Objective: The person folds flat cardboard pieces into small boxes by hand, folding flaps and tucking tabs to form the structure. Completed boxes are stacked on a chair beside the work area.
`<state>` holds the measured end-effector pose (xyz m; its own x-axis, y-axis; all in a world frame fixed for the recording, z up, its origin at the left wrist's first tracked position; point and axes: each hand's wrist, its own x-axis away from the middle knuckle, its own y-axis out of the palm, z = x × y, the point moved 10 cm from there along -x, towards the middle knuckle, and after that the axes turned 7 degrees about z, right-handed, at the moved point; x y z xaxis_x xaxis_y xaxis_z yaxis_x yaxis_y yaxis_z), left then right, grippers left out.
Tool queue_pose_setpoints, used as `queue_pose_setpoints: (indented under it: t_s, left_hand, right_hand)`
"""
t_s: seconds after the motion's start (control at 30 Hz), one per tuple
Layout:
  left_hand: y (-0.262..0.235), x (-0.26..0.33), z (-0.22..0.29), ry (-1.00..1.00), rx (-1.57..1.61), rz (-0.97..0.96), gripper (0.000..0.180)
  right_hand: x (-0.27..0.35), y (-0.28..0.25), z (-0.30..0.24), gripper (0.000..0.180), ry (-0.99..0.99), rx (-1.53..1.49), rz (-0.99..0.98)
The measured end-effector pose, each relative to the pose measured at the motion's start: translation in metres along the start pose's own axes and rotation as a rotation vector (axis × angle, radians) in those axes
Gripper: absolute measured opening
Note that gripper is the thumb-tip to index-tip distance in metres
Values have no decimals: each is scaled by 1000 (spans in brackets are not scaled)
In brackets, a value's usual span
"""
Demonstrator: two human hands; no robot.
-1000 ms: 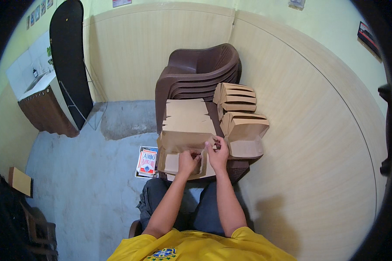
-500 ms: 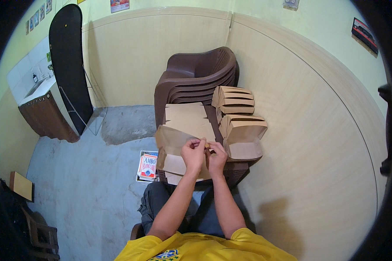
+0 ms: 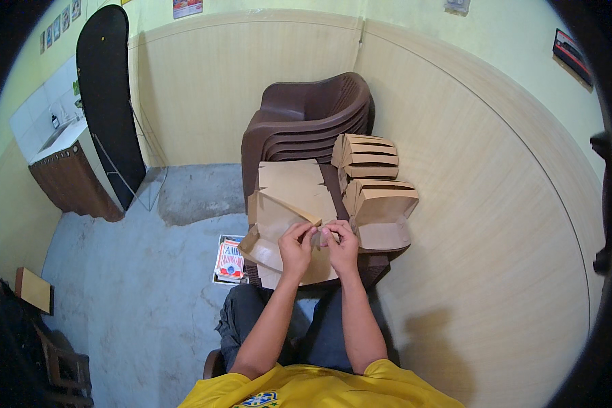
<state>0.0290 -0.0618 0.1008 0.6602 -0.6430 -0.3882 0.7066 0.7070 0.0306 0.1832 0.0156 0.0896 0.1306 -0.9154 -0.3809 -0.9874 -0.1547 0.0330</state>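
Note:
A partly folded brown cardboard box point(image 3: 270, 216) is between my hands, its left side and back panel raised. My left hand point(image 3: 296, 247) pinches the box near its right corner. Beside it, my right hand point(image 3: 340, 242) has its fingertips closed on the same corner, the two thumbs almost meeting. What exactly lies between the right fingertips is too small to make out, but it looks like a corner tab of the box. Beneath the box lie flat cardboard sheets point(image 3: 296, 173) on the seat of a brown plastic chair.
Behind the sheets rises a stack of brown plastic chairs point(image 3: 313, 102). Folded cardboard boxes point(image 3: 381, 204) stand to the right, by the wood-panelled wall point(image 3: 483, 224). A container with packs of cards point(image 3: 231, 262) sits on the floor at left. Farther left leans a black ironing board point(image 3: 105, 95).
The box has turned and its back panel now slopes down toward my hands. Both hands have come slightly nearer to me, still at its corner.

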Motion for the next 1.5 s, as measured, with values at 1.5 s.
queue_pose_setpoints:
  t_s: [1.5]
  left_hand:
    - [-2, 0, -32, -133, 53, -182, 13]
  right_hand:
    - [18, 9, 21, 14, 5, 11, 197]
